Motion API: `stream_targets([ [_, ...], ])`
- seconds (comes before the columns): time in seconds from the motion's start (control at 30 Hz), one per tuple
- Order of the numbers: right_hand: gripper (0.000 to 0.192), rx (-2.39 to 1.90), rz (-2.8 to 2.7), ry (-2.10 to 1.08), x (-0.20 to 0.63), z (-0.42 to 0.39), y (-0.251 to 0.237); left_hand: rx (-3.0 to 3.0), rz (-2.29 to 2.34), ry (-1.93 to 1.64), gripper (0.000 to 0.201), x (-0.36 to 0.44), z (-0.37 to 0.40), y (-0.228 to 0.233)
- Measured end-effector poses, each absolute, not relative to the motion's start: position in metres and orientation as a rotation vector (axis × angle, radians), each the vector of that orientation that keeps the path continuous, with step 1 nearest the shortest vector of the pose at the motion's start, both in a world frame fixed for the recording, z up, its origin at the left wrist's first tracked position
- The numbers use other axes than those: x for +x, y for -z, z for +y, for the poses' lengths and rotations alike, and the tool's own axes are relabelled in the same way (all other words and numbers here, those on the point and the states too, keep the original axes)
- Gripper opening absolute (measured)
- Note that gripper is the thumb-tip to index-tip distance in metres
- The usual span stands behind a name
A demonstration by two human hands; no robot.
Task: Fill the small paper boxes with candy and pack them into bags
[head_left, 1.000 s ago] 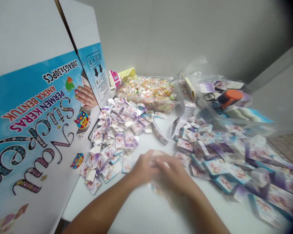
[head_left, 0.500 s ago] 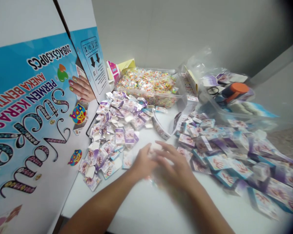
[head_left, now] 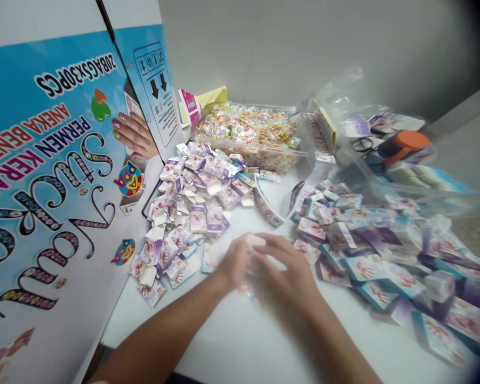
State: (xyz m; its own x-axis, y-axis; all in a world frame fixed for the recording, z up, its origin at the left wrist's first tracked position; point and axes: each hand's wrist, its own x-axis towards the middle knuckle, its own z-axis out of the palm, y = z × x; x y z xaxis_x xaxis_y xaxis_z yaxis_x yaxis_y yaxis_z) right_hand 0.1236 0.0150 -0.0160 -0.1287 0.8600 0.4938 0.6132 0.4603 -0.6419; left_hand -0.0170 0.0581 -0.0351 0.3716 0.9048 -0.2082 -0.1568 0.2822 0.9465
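Note:
My left hand (head_left: pixel 235 262) and my right hand (head_left: pixel 288 272) meet over the white table (head_left: pixel 240 341), both closed around one small white and purple box (head_left: pixel 256 241) whose top shows between the fingers. The hands are blurred, so the box is mostly hidden. Just left of them lies a heap of folded small purple boxes (head_left: pixel 196 200). To their right spreads a pile of flat, unfolded purple and blue packets (head_left: pixel 376 250).
A large blue and white carton (head_left: pixel 56 176) stands along the left edge. A clear tray of colourful candy (head_left: pixel 256 133) sits at the back. A clear plastic bag (head_left: pixel 384 154) with scissors and an orange-capped item lies at the back right.
The view has drifted slightly, and my hands have stayed together at the table's middle, fingers shifting around the small box.

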Motion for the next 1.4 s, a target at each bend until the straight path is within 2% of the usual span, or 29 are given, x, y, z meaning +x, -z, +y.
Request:
stream_targets([
  [0.1, 0.017, -1.253, -1.817, -0.39, 0.119, 0.015, 0.019, 0.897, 0.858, -0.915, 0.016, -0.017, 0.059, 0.034],
  [0.23, 0.018, -1.276, -1.765, -0.413, 0.116, 0.014, 0.022, 1.0, 0.859, -0.863, 0.022, -0.019, 0.061, 0.032],
  [0.33, 0.028, -1.367, -1.693, -0.482, 0.116, 0.011, 0.021, 0.932, 0.861, -0.854, 0.04, -0.018, 0.057, 0.033],
  [0.43, 0.015, -1.302, -1.731, -0.516, 0.116, 0.011, 0.014, 0.791, 0.83, -0.84, 0.066, -0.015, 0.05, 0.036],
  [0.53, 0.007, -1.21, -1.791, -0.513, 0.116, 0.012, 0.008, 0.781, 0.848, -0.766, 0.08, -0.013, 0.046, 0.039],
  [0.63, 0.008, -1.216, -1.804, -0.522, 0.116, 0.013, 0.01, 0.822, 0.889, -0.761, 0.081, -0.013, 0.047, 0.043],
  [0.8, 0.028, -1.271, -1.836, -0.454, 0.111, 0.012, 0.026, 0.934, 1.012, -0.852, 0.082, -0.015, 0.053, 0.046],
  [0.97, 0.021, -1.225, -1.82, -0.451, 0.111, 0.012, 0.023, 0.921, 0.985, -0.794, 0.083, -0.016, 0.052, 0.046],
  [1.07, 0.011, -1.263, -1.737, -0.596, 0.114, 0.013, 0.015, 0.885, 0.933, -0.728, 0.082, -0.014, 0.05, 0.047],
  [1.23, 0.019, -1.482, -1.473, -0.945, 0.115, 0.014, 0.016, 0.841, 0.93, -0.665, 0.082, -0.012, 0.05, 0.05],
  [1.4, 0.026, -1.499, -1.35, -1.002, 0.112, 0.014, 0.024, 0.943, 0.928, -0.688, 0.082, -0.014, 0.055, 0.05],
])
